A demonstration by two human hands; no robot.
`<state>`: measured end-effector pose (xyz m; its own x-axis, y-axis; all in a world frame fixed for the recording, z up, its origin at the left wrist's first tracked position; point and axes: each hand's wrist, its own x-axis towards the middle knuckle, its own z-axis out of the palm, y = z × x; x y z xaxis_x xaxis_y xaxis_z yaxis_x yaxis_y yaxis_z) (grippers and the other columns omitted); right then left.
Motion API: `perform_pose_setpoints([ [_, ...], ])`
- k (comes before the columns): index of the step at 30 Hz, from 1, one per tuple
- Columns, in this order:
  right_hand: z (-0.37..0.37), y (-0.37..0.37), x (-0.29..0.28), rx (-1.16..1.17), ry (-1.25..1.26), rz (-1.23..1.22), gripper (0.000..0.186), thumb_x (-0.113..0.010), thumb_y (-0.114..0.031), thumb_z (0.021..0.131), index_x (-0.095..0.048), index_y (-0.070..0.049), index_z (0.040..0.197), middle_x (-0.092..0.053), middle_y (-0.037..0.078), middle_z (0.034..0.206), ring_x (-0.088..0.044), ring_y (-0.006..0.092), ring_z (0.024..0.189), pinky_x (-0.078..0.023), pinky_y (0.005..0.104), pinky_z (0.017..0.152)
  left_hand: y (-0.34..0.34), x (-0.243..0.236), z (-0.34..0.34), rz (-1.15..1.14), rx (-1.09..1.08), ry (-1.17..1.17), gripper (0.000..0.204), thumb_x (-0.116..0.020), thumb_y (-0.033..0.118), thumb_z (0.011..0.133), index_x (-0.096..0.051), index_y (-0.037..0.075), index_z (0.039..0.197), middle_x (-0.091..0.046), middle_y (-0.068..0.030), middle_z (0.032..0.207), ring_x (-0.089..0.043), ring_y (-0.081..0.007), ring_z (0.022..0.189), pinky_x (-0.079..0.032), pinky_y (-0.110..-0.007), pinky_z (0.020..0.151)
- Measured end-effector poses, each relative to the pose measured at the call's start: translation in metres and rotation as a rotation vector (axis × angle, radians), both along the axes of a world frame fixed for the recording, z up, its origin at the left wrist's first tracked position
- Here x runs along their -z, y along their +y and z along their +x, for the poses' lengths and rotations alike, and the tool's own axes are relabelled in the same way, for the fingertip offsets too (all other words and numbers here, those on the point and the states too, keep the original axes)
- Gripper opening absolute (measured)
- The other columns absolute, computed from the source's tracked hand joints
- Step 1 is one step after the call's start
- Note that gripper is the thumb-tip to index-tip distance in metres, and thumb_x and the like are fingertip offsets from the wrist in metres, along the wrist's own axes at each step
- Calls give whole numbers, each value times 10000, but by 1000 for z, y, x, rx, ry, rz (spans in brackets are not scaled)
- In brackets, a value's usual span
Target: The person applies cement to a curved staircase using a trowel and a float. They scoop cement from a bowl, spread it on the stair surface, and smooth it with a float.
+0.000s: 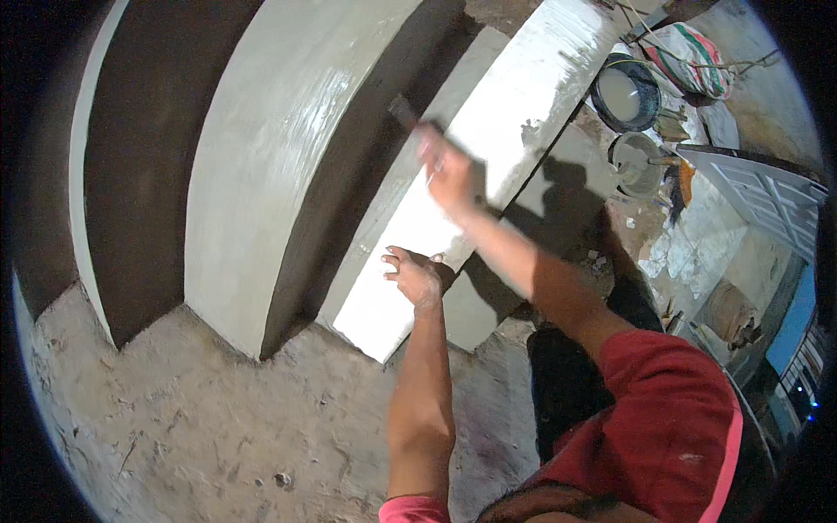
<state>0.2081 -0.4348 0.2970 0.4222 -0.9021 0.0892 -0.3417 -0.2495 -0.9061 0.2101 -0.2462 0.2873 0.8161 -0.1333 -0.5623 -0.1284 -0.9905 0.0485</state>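
Note:
My right hand (447, 179) is closed round a small flat paintbrush (403, 112), smeared by motion, its tip over the dark recess beside a long white block (497, 144). My left hand (414, 276) lies on the block's lower part with its fingers apart. The block runs diagonally from the upper right to the lower middle; its top is bright white, with grey smudges and a rough patch toward the far end. Along its left side shows a narrow grey ledge (375, 218). Beyond the recess rises a smooth, wet-looking grey curved step (261, 157).
At the upper right stand a dark bucket (626, 94) of cloudy liquid and a smaller tub (638, 164). A striped sack (693, 59) lies behind them. A white panelled piece (758, 196) sits at the right. Rough concrete floor (218, 418) spreads in front.

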Motion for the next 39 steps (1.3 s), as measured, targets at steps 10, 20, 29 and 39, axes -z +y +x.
perform_pose_setpoints([
  [10, 57, -188, 37, 330, -170, -199, 404, -614, -376, 1053, -700, -150, 1376, -775, 193, 1141, -756, 295, 1019, -554, 430, 920, -17, -6, 7, 2, -49, 56, 1149, -906, 285, 810, -163, -11, 1635, -157, -329, 1688, -213, -653, 1482, -481, -606, 1148],
  [20, 51, 70, 16, -108, -331, 77, 436, -532, -369, 1099, -654, -101, 1420, -729, 164, 1292, -715, 321, 1185, -584, 423, 968, -3, 12, 6, -79, -47, 10, 1153, -913, 286, 800, -175, -6, 1637, -203, -355, 1666, -283, -671, 1446, -501, -610, 1108],
  [29, 46, -185, 41, 463, -279, -109, 426, -646, -384, 1025, -698, -150, 1378, -743, 212, 879, -720, 311, 810, -544, 449, 792, -4, 11, 9, -23, 26, 1, 1099, -901, 278, 817, -212, -31, 1615, -183, -301, 1694, -273, -676, 1442, -480, -599, 1149],
  [39, 42, -5, 37, -164, 159, 283, 423, -516, -389, 1104, -618, -217, 1476, -719, 146, 1308, -722, 318, 1150, -549, 472, 996, -4, 9, 10, 4, 27, 7, 1107, -904, 323, 809, -226, -51, 1600, -176, -264, 1712, -354, -661, 1411, -496, -590, 1134],
])
